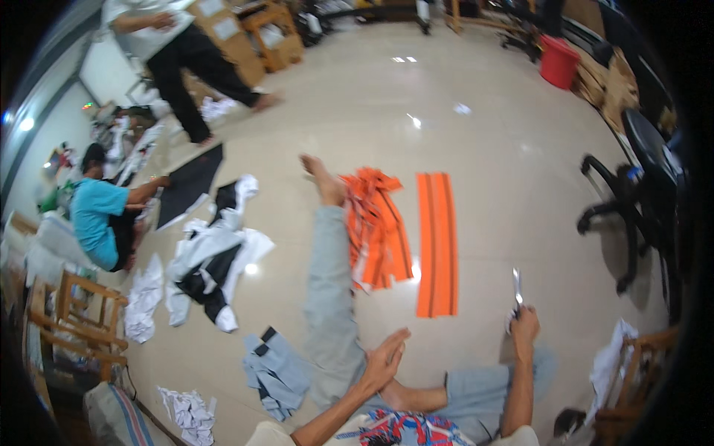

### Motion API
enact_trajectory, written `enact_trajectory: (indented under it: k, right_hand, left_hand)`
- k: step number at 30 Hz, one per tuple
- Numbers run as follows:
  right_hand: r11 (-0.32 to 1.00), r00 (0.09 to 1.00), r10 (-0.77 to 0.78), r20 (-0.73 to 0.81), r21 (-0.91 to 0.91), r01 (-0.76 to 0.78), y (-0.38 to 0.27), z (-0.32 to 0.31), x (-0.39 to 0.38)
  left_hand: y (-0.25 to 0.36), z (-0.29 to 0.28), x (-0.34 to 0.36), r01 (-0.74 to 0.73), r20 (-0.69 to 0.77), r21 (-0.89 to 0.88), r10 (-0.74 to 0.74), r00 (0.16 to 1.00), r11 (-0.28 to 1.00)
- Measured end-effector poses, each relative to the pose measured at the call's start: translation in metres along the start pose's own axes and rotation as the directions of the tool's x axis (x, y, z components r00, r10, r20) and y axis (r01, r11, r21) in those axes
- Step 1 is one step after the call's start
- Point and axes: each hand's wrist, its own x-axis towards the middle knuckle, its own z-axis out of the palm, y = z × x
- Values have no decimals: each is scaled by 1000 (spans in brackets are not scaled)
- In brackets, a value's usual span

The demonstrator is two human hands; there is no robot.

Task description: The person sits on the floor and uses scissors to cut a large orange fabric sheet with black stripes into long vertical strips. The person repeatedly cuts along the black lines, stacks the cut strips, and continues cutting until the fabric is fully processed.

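Note:
My right hand (525,324) is closed around the handles of a pair of scissors (518,286), whose blades point away from me over the floor. Held above my bent leg, my left hand (386,357) is empty, its fingers stretched out. Ahead of me an orange fabric strip (437,245) with dark lengthwise stripes lies flat on the floor. To its left, beside my outstretched leg, is a crumpled heap of orange strips (375,227). Neither hand touches the orange fabric.
Left of my leg lie black and white cloth pieces (212,260) and light blue cloth (275,372). A seated person in a blue shirt (100,212) holds a dark sheet (190,186); another person (186,67) stands behind. Right are an office chair (625,201) and red bin (558,62).

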Motion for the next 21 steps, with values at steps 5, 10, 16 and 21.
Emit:
enact_trajectory:
  k: [5, 10, 16, 21]
  right_hand:
    - [974, 948, -171, -269, 102, 204, -12, 2, -9]
    - [904, 933, -197, -299, 312, 291, 15, 5, -19]
    - [893, 933, -206, -294, 334, 303, -4, -11, -24]
    - [889, 949, -197, -248, 363, 279, 10, 6, -28]
  left_hand:
    - [173, -133, 20, -316, -82, -17, 314, 946, 949]
    - [322, -209, 11, -826, -43, 382, 901, 432, 414]
    - [384, -196, 3, -844, 155, 536, 980, 126, 23]
    - [333, -130, 47, -922, 336, 259, 868, 366, 289]
